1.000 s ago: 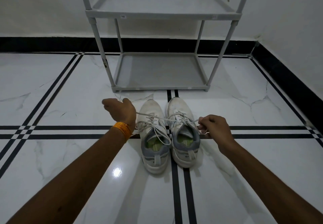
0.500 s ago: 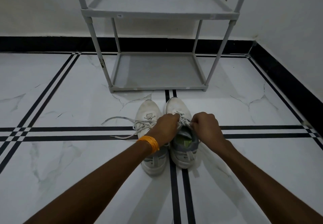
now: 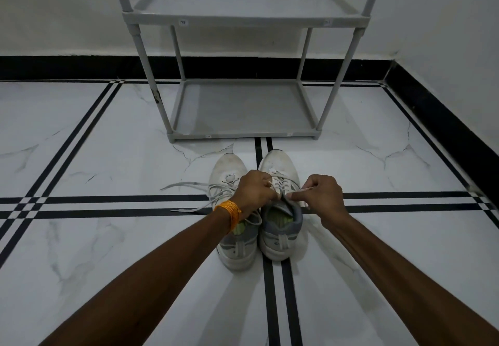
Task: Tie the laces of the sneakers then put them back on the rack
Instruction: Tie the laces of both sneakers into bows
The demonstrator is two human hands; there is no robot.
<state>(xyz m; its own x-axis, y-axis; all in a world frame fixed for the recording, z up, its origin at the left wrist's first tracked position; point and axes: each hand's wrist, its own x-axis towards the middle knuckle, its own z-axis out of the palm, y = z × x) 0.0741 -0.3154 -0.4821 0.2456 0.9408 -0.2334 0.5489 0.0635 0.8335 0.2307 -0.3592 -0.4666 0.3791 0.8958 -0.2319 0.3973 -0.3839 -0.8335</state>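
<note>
Two white sneakers with grey heels stand side by side on the floor, toes toward the rack. Over the right sneaker (image 3: pixel 280 226), my left hand (image 3: pixel 253 191) and my right hand (image 3: pixel 321 197) each pinch one end of its lace. The left sneaker (image 3: pixel 229 167) has its laces (image 3: pixel 186 185) loose, trailing left across the tiles. My left wrist, wearing an orange band, covers part of the left sneaker. The grey two-shelf rack (image 3: pixel 243 136) stands just beyond the shoes, both shelves bare.
White marble floor with black stripe lines (image 3: pixel 108 199) runs all round. A black skirting and white wall (image 3: pixel 445 35) close the back and the right side. The rack's legs stand on the floor just ahead of the sneaker toes.
A second ago my hands were pulling the lace ends wide apart. They came together over the right sneaker, and have now drawn slightly apart again with the lace ends.
</note>
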